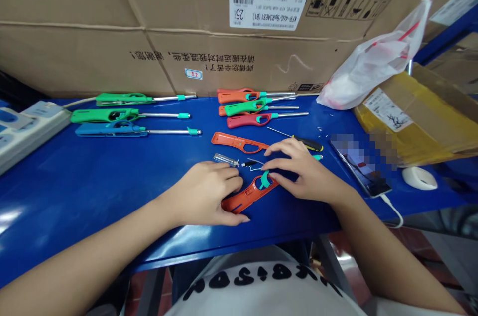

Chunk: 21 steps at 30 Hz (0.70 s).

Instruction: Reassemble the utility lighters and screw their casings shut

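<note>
My left hand (212,191) is closed on the lower end of an orange lighter casing half (242,200), which lies hollow side up at the table's front. Inside its finger opening sits a teal trigger (265,180). My right hand (304,171) pinches at the top of that trigger, thumb beside it and fingers curled above. Just beyond the hands lie a clear fuel tube (225,159) and a small black igniter piece (249,163) with a thin white wire. The other orange casing half (237,142) rests behind them, its right end near my right fingers.
A screwdriver (308,143) lies behind my right hand. Assembled lighters, green and blue (112,129) at left, orange, green and red (248,120) at back, line the blue table. A phone (358,166), white mouse (419,178), plastic bag (373,67), parcel (414,122) and power strip (33,132) surround the workspace.
</note>
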### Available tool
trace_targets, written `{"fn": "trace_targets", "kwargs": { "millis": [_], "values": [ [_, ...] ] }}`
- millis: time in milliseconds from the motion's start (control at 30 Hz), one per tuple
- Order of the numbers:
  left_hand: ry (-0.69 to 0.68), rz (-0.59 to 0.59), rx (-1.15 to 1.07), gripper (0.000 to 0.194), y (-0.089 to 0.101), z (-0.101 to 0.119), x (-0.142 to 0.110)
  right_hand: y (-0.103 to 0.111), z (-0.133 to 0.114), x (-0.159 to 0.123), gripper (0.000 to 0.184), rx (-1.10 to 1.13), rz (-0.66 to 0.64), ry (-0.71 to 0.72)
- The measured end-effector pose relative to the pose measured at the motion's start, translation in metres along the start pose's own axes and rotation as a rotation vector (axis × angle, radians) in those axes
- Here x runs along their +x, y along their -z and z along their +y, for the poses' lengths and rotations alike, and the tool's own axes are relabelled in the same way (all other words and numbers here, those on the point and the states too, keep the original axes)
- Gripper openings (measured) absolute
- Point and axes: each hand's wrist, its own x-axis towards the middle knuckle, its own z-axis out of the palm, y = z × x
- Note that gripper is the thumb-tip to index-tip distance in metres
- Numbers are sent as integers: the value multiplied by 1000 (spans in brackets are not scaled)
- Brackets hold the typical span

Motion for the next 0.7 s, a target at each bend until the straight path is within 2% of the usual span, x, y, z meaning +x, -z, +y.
{"fn": "trace_targets", "kwargs": {
  "millis": [100, 233, 300, 400, 500, 633, 700],
  "values": [
    [-13, -42, 6, 31, 0, -1, 0, -2, -1, 1, 12, -15, -10, 10],
    [-41, -68, 28, 21, 5, -7, -1, -8, 5, 6, 8, -53, 160, -45],
    [-49, -76, 38, 20, 8, -9, -2, -9, 8, 6, 3, -124, 187, -121],
    [-51, -71, 60, 21, 10, -13, -4, -9, 9, 1, 3, -201, 190, -220],
    [-45, -53, 82, 23, 11, -17, -4, -6, 8, -10, 3, -176, 194, -237],
    [-31, -42, 78, 22, 10, -21, -3, -6, 9, -27, 11, -206, 119, -270],
    [-24, -42, 73, 21, 10, -21, -3, -9, 11, -31, 7, -162, 87, -280]
  ]
}}
